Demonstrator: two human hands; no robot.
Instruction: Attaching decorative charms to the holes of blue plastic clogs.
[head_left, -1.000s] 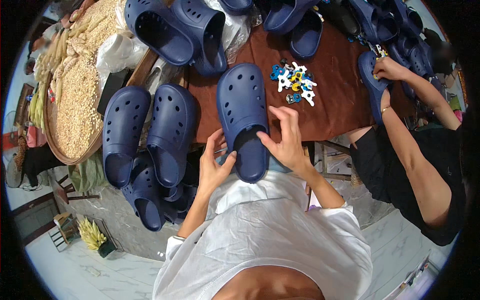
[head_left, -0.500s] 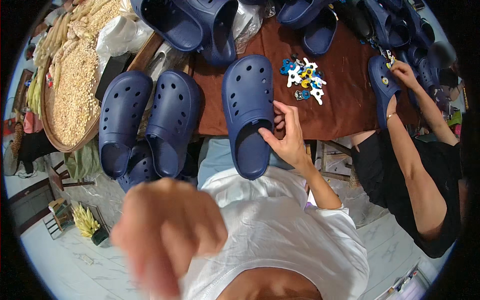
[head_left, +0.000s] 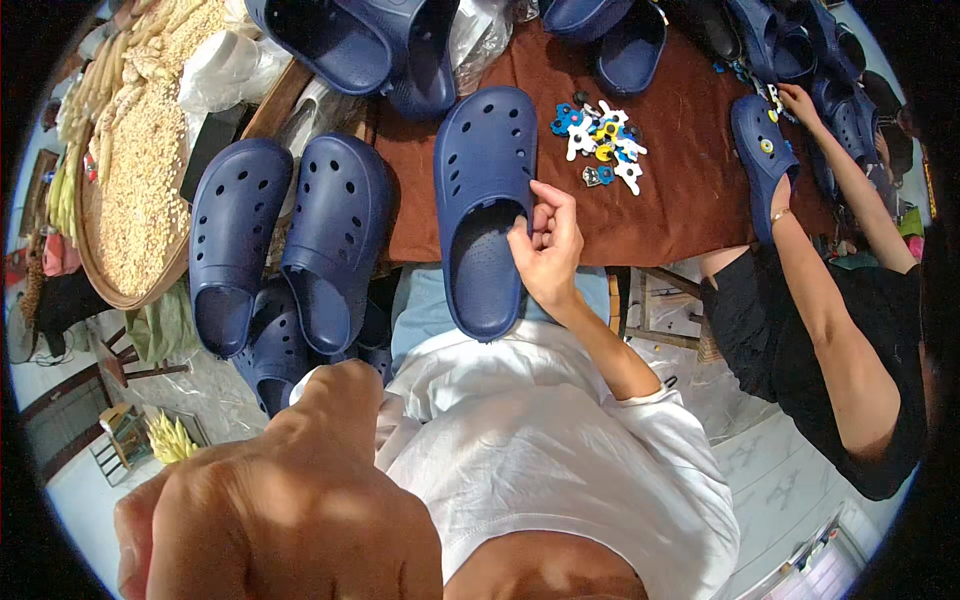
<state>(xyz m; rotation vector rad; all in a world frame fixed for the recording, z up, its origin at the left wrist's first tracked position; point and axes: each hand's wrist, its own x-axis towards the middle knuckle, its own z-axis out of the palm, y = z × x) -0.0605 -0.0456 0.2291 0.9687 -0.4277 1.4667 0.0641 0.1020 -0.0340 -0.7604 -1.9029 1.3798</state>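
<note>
a brown cloth-covered surface [head_left: 690, 200] runs across the room over a pale marbled floor [head_left: 780, 490], with a round tray [head_left: 172, 283] of pale yellow kernels [head_left: 140, 210] at its left end. in front of the person, the dark blue clog [head_left: 487, 190] points its toe away, its front part over the cloth and its heel above the person's lap [head_left: 435, 300]. the right hand [head_left: 548, 245] grasps it by the right edge of the opening, thumb inside and the other fingers bent along the outside. the left hand [head_left: 290, 500] is lifted close to the camera at lower left, back of the hand showing; its fingertips are hidden, so whether it is clenched or carries something i cannot tell. a pile of small white, blue and yellow charms [head_left: 605, 140] lies on the cloth just right of the toe. none shows in this clog's holes, so decorating appears not begun on it; the pair of clogs [head_left: 335, 200] at left looks plain too. farther along at right, a co-worker's clog [head_left: 745, 150] bears one yellow round charm [head_left: 767, 146], with a co-worker's hand [head_left: 797, 103] near its toe, so that one seems only partly done.
</note>
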